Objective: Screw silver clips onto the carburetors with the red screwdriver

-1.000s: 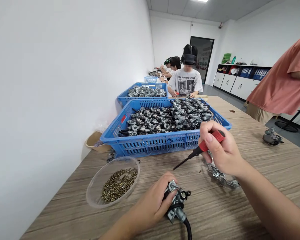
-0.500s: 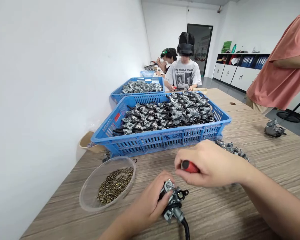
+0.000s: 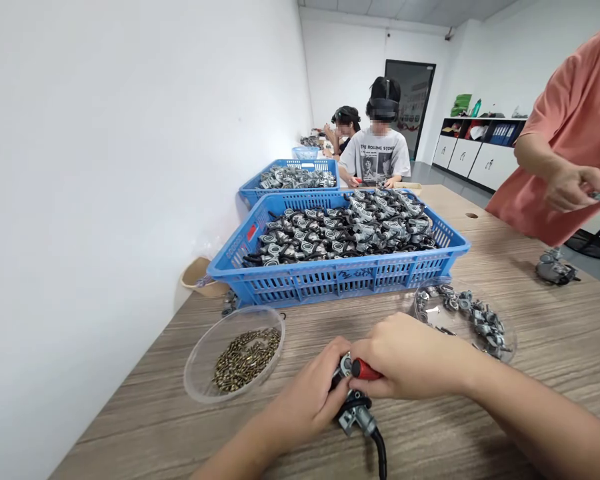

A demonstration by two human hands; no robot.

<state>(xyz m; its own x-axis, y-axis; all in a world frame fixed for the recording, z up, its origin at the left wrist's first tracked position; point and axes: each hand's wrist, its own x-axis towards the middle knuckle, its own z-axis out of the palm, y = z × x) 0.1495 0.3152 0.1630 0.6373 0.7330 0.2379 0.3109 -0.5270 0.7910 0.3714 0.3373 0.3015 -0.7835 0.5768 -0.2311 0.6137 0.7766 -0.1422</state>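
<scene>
A small metal carburetor [image 3: 349, 421] with a black hose lies on the wood-grain table in front of me. My left hand [image 3: 316, 387] is closed round its left side, holding it against the tabletop. In my right hand [image 3: 405, 357] is a red-handled screwdriver [image 3: 367, 370] with a black butt end, its handle wrapped by my fingers. That hand is right over the carburetor, touching or nearly touching my left fingertips. The screwdriver's shaft and tip are hidden. To the left stands a clear round tub [image 3: 193, 380] of brass-coloured screws [image 3: 245, 360].
A blue crate [image 3: 305, 290] full of carburetors stands ahead, with another blue crate [image 3: 247, 192] behind. A clear dish [image 3: 511, 347] of small metal parts sits at right, past it a lone carburetor [image 3: 555, 268]. A person [image 3: 565, 133] stands right; two others sit at the back.
My right hand with the screwdriver has come down and left onto the carburetor. The view has shifted slightly. The standing person's hands have come into sight, holding something small.
</scene>
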